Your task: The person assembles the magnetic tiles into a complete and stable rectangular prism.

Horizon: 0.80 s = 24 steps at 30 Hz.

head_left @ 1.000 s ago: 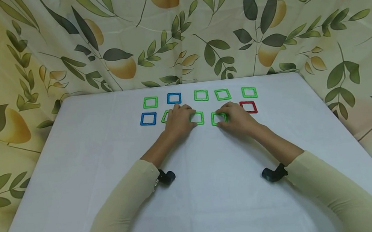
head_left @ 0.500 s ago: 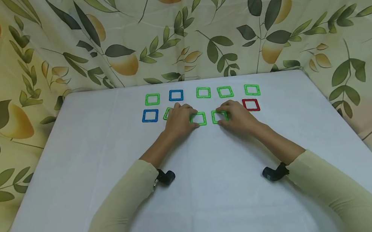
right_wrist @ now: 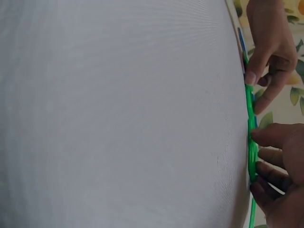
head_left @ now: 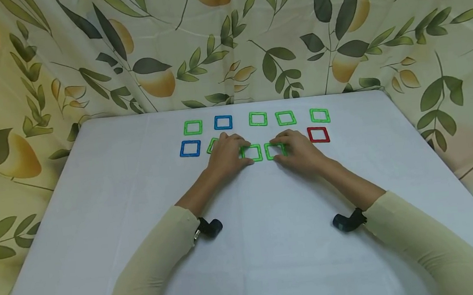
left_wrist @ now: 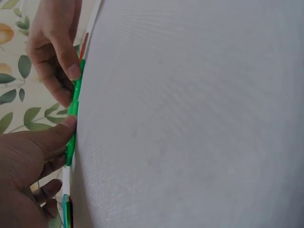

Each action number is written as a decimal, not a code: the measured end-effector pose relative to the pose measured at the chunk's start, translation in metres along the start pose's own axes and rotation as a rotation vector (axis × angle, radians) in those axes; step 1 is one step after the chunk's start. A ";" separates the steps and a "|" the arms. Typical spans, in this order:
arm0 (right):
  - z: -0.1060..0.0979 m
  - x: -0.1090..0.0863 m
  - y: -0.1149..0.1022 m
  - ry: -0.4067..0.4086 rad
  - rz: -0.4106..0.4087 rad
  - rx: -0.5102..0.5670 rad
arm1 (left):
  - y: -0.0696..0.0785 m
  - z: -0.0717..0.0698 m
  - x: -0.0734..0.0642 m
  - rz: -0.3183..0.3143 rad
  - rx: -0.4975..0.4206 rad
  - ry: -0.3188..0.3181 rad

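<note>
While my left hand (head_left: 227, 154) and right hand (head_left: 299, 151) each keep a pinch, one slim gap parts their pieces

Step in hand, my read: bringing two pieces edge to edge. Left piece: a green, four-sided, plastic-looking open frame (head_left: 260, 152). Right piece: a matching green plastic-looking frame (head_left: 267, 152). Both seem to lie flat on the white-covered table (head_left: 261, 221), near the middle, facing edges just apart in the head view. Wrist views catch them edge-on, so I can't tell from those whether they touch.

Next move probably calls for a short slide inward by my right hand, left one steadying; sides need to be parallel, or the corners could meet first.

Hands: both part-closed, grasping. Left has its thumb at the near edge and index finger at the far edge of the left piece, gripping the outer end. Right mirrors that on its own piece. Some of the other fingers are hidden.

Nearby: a half-hidden green frame (head_left: 212, 145) beside my left hand, a blue rectangular frame (head_left: 190, 155) further left, a red rectangular frame (head_left: 320, 141) just beyond my right hand.
</note>
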State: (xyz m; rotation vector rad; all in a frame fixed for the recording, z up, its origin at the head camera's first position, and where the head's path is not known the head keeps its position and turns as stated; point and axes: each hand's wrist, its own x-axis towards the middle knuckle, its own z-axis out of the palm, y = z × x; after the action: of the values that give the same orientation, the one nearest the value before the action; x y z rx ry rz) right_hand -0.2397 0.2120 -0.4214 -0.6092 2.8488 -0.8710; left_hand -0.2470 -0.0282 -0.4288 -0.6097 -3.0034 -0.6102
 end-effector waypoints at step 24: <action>0.010 0.000 0.023 0.089 -0.084 0.201 | -0.013 0.013 -0.003 0.029 -0.111 0.051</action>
State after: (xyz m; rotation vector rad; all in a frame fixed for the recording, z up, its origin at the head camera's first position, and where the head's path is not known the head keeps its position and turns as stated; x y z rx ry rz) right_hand -0.2458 0.2243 -0.4428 -0.6842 2.7805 -1.2082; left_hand -0.2486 -0.0353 -0.4454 -0.6314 -2.9240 -0.7832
